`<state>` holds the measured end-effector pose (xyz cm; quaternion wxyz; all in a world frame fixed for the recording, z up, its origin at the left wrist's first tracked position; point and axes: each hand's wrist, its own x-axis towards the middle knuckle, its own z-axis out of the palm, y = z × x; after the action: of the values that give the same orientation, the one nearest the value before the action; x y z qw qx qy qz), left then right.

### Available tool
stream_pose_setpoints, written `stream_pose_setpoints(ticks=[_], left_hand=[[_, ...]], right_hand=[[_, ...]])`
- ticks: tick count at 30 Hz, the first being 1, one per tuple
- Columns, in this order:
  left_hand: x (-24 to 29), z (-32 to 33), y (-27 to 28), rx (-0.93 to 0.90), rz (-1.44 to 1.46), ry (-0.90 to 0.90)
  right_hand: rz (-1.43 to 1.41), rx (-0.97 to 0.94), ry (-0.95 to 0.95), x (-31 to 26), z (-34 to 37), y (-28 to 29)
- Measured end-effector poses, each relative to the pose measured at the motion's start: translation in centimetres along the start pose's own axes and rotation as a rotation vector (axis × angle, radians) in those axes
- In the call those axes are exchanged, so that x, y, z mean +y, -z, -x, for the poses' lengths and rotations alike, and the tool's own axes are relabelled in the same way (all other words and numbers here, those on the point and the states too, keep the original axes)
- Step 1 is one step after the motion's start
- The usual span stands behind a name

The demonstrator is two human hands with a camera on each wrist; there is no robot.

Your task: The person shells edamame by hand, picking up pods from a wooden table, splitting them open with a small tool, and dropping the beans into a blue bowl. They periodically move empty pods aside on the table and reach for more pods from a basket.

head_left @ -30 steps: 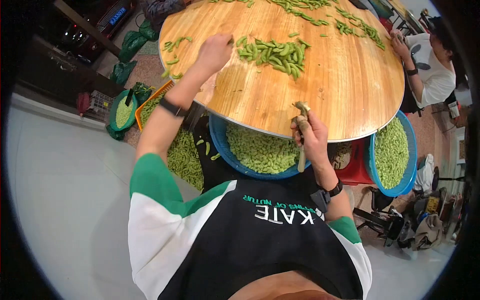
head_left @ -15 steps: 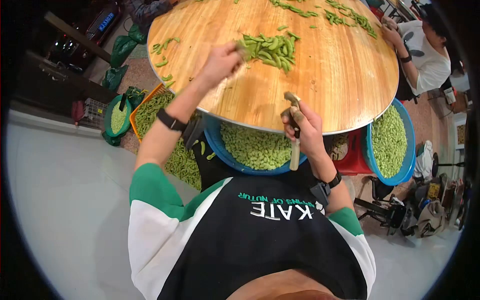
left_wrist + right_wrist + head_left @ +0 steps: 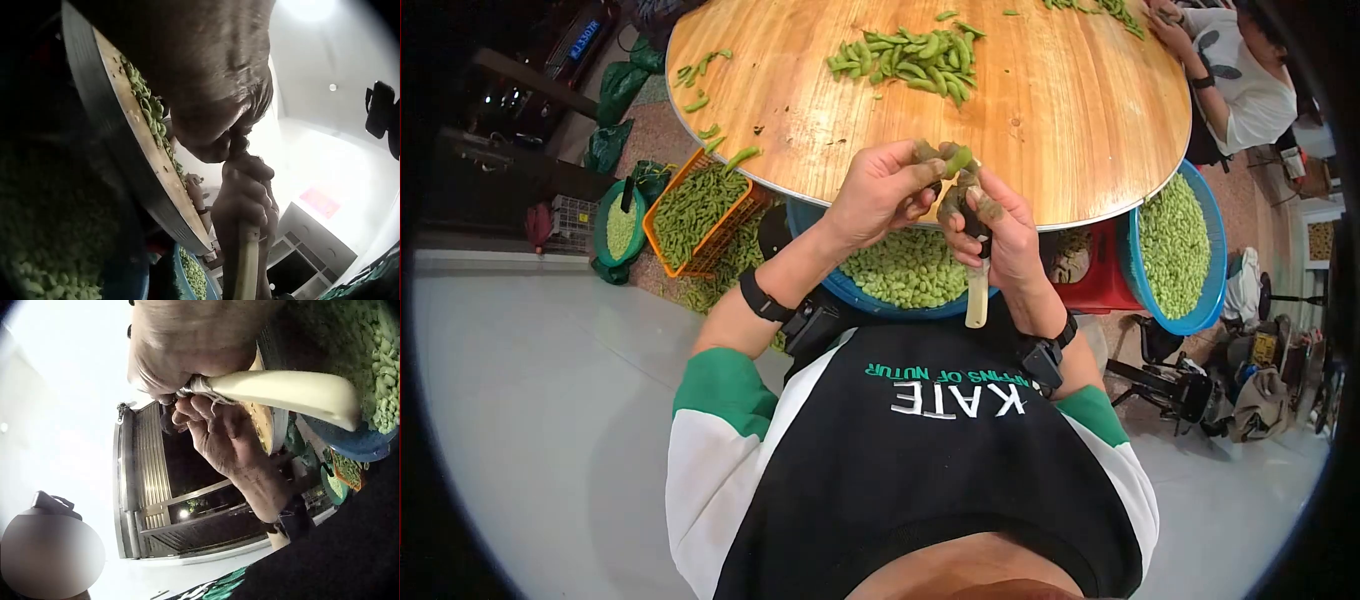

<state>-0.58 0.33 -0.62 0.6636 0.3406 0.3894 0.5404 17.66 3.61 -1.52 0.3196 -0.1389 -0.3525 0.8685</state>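
In the head view my left hand (image 3: 880, 195) pinches a green bean pod (image 3: 958, 160) between thumb and fingers, just over the near edge of the round wooden table (image 3: 1060, 120). My right hand (image 3: 1005, 225) meets it there, fingertips close to the pod. It grips a tool with a cream-coloured handle (image 3: 977, 298) pointing down toward my body; the tool's other end is hidden by the fingers. String is wound round the top of the handle (image 3: 281, 394) in the right wrist view. A pile of green pods (image 3: 915, 65) lies on the table beyond my hands.
Below the table edge sits a blue tub (image 3: 890, 308) of shelled beans, with another blue tub (image 3: 1203, 318) at right beside a red stool (image 3: 1100, 285). An orange basket (image 3: 725, 238) of pods stands at left. Another person (image 3: 1245, 95) is at the table's far right.
My left hand has come from the pod pile back toward my body and now holds a pod against the right hand. The right hand, still gripping the tool, has risen slightly.
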Motion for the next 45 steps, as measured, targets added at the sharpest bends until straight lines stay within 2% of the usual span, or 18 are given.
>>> stream_pose_setpoints(ticks=[9, 11, 14, 17, 21, 23, 24, 26, 29, 30, 32, 33, 35, 36, 38, 42, 44, 45], left_hand=[[-1.2, -0.1, -0.5, 0.077, -0.170, -0.196], [-0.7, -0.4, 0.0, -0.043, 0.068, -0.008], [-1.1, -0.4, 0.7, -0.169, 0.281, 0.116], [-1.9, -0.8, 1.4, -0.216, 0.385, 0.196], [-1.4, -0.6, 1.1, -0.157, 0.317, 0.244], [-2.0, -0.7, 0.6, -0.075, -0.416, -0.348], [-1.5, -0.5, 0.5, -0.076, -0.416, -0.347], [-0.3, 0.2, 0.3, 0.018, -1.252, -0.788], [-0.5, 0.4, 0.7, 0.007, -1.426, -0.891], [-0.3, 0.5, 0.5, 0.006, -1.425, -0.890], [0.4, 1.0, -0.4, 0.024, -0.949, -0.492], [0.1, 1.0, -0.6, 0.026, -0.949, -0.491], [-0.4, 0.9, -0.8, 0.077, -0.361, -0.163], [-0.5, 0.8, -0.5, 0.076, -0.361, -0.164], [-0.8, 0.8, 0.4, -0.083, 0.197, 0.080], [-1.9, 0.8, 0.3, -0.079, 0.314, 0.133], [-1.8, 1.3, -0.6, 0.088, -0.123, 0.070], [-1.7, 1.5, -1.2, 0.110, -0.283, 0.016]], right_hand=[[0.104, 0.123, 0.081, 0.1, 0.2, -0.7], [0.034, 0.115, 0.010, -0.1, 0.4, 0.0], [0.069, 0.084, -0.005, -0.2, 0.8, 0.2], [-0.107, 0.071, -0.057, 0.0, 0.7, 0.4], [-0.268, 0.067, -0.100, 0.2, 0.4, 1.0], [-0.298, 0.118, -0.137, 0.2, 0.4, 1.0], [-0.298, 0.119, -0.136, 0.1, 0.3, 0.9], [-0.302, 0.079, -0.147, 0.1, 0.3, 0.7], [-0.343, 0.061, -0.172, -0.1, 0.4, 0.4], [-0.344, 0.062, -0.172, 0.1, 0.5, 0.4], [-0.349, 0.057, -0.148, 0.5, 0.5, 0.6], [-0.350, 0.056, -0.149, 0.5, 0.5, 0.5], [-0.309, 0.070, -0.100, 0.5, 0.4, 0.3], [-0.308, 0.070, -0.099, 0.5, 0.5, 0.3], [-0.121, 0.071, -0.053, 0.5, 0.8, 0.2], [-0.100, 0.101, -0.068, 1.1, 1.0, 1.4], [0.360, 0.234, 0.018, 1.1, 1.0, 0.9], [0.358, 0.239, 0.019, 1.3, 0.9, 0.7]])
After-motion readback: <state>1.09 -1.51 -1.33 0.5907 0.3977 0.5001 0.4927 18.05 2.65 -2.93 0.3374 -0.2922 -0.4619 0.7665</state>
